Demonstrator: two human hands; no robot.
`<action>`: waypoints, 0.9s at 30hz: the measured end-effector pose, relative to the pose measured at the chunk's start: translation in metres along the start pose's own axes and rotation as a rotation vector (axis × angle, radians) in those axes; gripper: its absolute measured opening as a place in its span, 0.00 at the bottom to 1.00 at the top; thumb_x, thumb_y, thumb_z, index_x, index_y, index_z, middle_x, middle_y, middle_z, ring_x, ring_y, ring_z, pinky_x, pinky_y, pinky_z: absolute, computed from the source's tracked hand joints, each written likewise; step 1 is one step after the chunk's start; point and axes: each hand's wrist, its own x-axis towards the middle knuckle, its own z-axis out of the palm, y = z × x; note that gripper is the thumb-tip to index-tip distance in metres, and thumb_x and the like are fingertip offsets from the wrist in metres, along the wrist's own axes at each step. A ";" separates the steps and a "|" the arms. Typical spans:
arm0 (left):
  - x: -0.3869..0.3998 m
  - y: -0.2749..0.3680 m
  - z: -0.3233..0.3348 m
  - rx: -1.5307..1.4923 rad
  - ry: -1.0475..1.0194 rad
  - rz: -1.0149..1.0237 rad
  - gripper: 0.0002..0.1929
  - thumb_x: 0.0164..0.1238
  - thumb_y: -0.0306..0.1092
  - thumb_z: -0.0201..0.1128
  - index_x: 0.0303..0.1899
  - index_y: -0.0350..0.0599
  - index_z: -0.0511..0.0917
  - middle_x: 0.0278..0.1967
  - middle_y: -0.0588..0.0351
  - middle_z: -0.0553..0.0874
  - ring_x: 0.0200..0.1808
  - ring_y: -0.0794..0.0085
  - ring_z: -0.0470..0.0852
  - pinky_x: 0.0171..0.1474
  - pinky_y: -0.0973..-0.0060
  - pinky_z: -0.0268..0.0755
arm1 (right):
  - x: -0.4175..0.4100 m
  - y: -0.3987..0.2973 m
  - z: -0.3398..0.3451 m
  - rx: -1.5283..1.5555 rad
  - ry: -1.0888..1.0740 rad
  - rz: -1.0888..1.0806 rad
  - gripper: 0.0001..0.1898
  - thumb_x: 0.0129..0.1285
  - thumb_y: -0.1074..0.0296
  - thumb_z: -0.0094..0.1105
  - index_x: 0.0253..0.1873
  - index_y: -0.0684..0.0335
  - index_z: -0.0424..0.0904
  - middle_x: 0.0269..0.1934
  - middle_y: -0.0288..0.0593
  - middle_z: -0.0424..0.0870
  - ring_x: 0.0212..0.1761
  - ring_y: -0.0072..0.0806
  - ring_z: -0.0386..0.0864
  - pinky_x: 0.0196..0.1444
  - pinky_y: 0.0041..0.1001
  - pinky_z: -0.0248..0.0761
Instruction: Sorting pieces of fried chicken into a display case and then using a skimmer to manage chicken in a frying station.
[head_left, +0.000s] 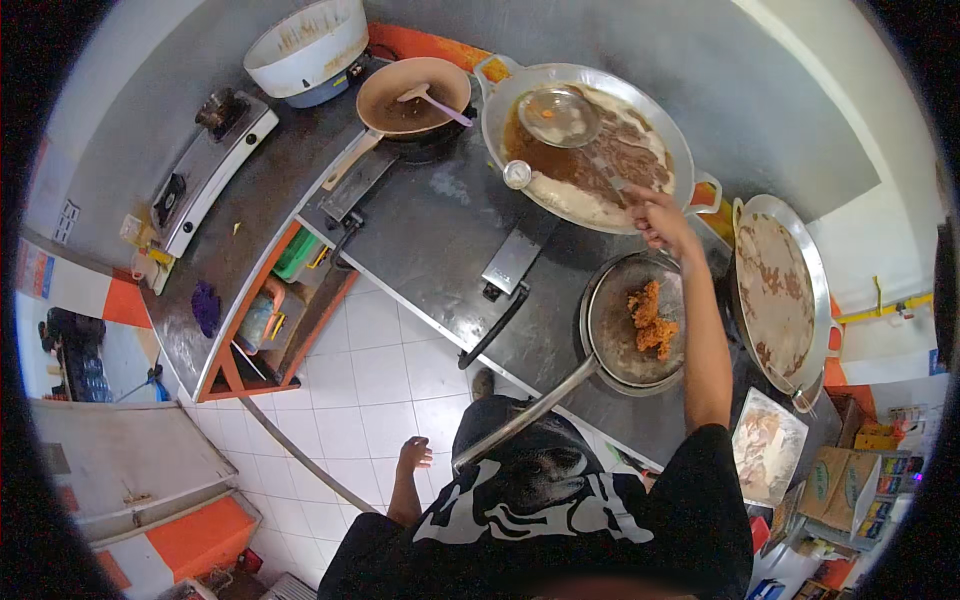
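My right hand (656, 217) is closed on the handle of a round skimmer (559, 118). The skimmer's mesh head lies over the brown, foaming oil in a large metal wok (679, 135), with a small orange piece on it. A dial thermometer (517, 174) is at the wok's near left rim. Just below my right forearm, fried breaded pieces (654, 322) rest on a long-handled strainer (611, 352) set over a round pot. My left hand (416, 453) hangs over the tiled floor, holding nothing, fingers loosely curled.
A second wok (817, 300) of foamy oil stands right, near a tray of floury pieces (772, 450). Back left are a frying pan (367, 97) with a spatula (442, 107), a white drum-shaped container (307, 52) and a gas stove (217, 172). The strainer's handle juts past the counter edge.
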 end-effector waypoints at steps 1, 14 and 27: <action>0.002 -0.002 0.001 -0.003 0.001 0.004 0.19 0.61 0.46 0.62 0.51 0.53 0.71 0.33 0.49 0.83 0.28 0.59 0.83 0.28 0.57 0.79 | 0.002 0.001 -0.013 -0.082 0.050 -0.013 0.27 0.60 0.76 0.48 0.67 0.56 0.66 0.18 0.28 0.65 0.15 0.14 0.56 0.15 0.18 0.51; 0.014 0.062 0.016 0.125 -0.032 0.071 0.15 0.63 0.43 0.60 0.48 0.49 0.73 0.33 0.50 0.83 0.28 0.62 0.83 0.28 0.61 0.79 | 0.102 0.071 -0.092 -1.046 0.495 -0.197 0.24 0.47 0.68 0.60 0.53 0.66 0.76 0.35 0.56 0.83 0.40 0.46 0.82 0.41 0.38 0.75; -0.139 0.261 0.181 0.396 -0.806 0.255 0.30 0.70 0.54 0.51 0.65 0.47 0.60 0.49 0.52 0.76 0.48 0.67 0.80 0.45 0.71 0.77 | 0.112 0.024 0.050 0.143 0.133 0.032 0.22 0.63 0.71 0.41 0.62 0.57 0.71 0.18 0.35 0.68 0.12 0.19 0.61 0.12 0.23 0.54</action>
